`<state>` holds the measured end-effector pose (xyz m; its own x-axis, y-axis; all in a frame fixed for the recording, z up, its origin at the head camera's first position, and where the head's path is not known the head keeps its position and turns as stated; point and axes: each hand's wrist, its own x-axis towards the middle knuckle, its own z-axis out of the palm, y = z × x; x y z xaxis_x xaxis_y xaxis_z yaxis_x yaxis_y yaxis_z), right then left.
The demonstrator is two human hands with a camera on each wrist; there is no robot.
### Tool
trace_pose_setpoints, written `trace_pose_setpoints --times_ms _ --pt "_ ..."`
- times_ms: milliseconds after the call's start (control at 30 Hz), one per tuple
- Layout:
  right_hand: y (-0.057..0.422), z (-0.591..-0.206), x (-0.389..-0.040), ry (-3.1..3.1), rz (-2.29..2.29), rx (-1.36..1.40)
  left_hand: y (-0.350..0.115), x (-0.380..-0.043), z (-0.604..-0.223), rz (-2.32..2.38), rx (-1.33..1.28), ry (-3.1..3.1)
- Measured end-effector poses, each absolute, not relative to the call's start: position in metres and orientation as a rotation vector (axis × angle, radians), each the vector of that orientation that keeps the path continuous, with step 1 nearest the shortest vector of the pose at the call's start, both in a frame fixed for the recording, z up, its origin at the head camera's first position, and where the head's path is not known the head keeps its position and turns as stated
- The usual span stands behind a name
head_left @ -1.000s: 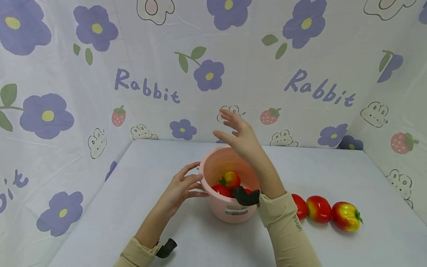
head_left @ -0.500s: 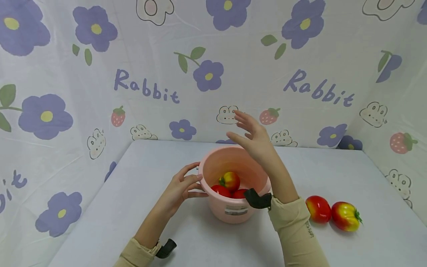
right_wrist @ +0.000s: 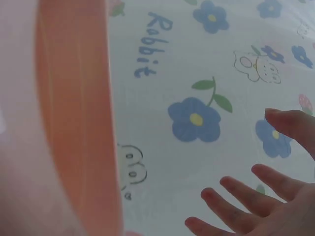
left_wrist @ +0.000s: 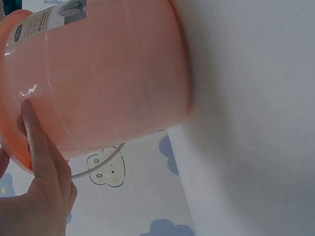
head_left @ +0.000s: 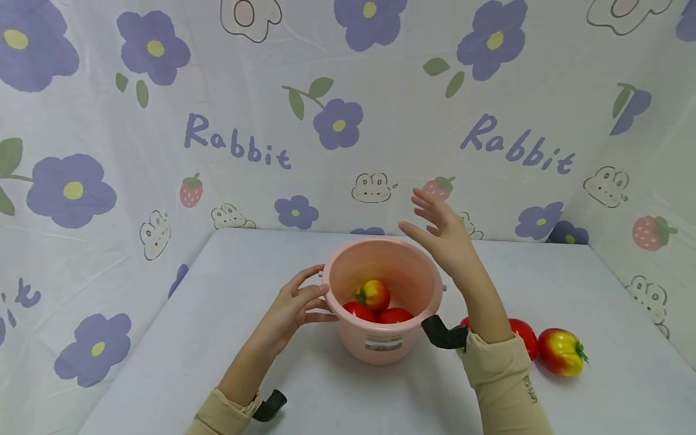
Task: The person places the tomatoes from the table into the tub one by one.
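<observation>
A pink bucket [head_left: 377, 341] stands upright on the table. My left hand [head_left: 293, 309] holds its left rim; the left wrist view shows straight fingers [left_wrist: 38, 142] along the outer wall. Inside the bucket lie a red-and-yellow bell pepper [head_left: 375, 295] with a green stem and two glossy red rounded ones [head_left: 396, 315], partly hidden by the rim. My right hand [head_left: 447, 241] is raised beyond the bucket's right rim, its fingers spread and holding nothing. On the table to the right sit another red-and-yellow bell pepper [head_left: 561, 352] and a red one [head_left: 524, 336], partly behind my sleeve.
A sliver of another red piece [head_left: 465, 322] shows beside my right wrist. The white table [head_left: 261, 266] meets a flower-printed cloth [head_left: 234, 78] at the back and sides. A thin handle [left_wrist: 101, 164] hangs at the bucket's side.
My right hand has moved right, from over the bucket to beyond its right rim, uncovering more of the inside. The left hand and the bucket have stayed in place.
</observation>
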<state>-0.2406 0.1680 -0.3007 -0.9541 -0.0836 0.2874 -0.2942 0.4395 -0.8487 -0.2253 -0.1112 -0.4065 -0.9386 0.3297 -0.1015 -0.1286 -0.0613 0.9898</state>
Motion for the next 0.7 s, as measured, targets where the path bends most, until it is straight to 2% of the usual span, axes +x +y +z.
trace_pose_setpoints --times_ms 700 --pt "0.213 -0.318 -0.227 -2.513 1.575 0.19 -0.11 -0.226 -0.407 2.09 0.203 1.889"
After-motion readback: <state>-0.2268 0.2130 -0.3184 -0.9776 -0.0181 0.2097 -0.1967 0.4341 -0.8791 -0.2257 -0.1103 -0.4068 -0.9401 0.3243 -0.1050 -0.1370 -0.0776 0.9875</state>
